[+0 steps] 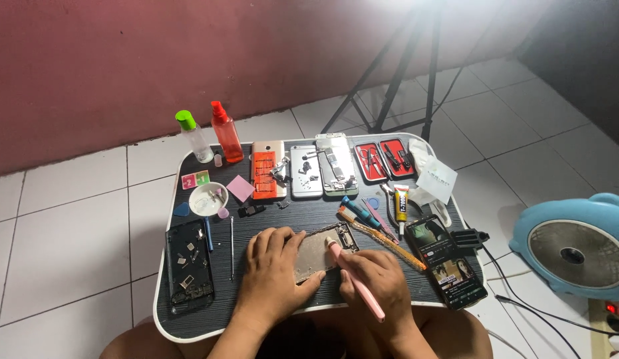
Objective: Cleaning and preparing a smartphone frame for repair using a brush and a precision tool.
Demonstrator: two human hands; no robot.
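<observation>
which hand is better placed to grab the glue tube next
Right, probably. The glue tube lies on the right hand's side, but it holds a pink tool. The left hand is farther away, pressing the phone frame.

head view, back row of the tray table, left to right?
Clear bottle with green cap → orange spray bottle → gold phone body with orange strip → silver phone back → opened phone chassis → red tool case.

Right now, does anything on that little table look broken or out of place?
Nothing looks spilled. The phones are simply opened up: a dark phone frame lies stripped at the left, and three open phone backs sit in a row at the far edge. The lit phone overhangs the table's right edge slightly.
</observation>
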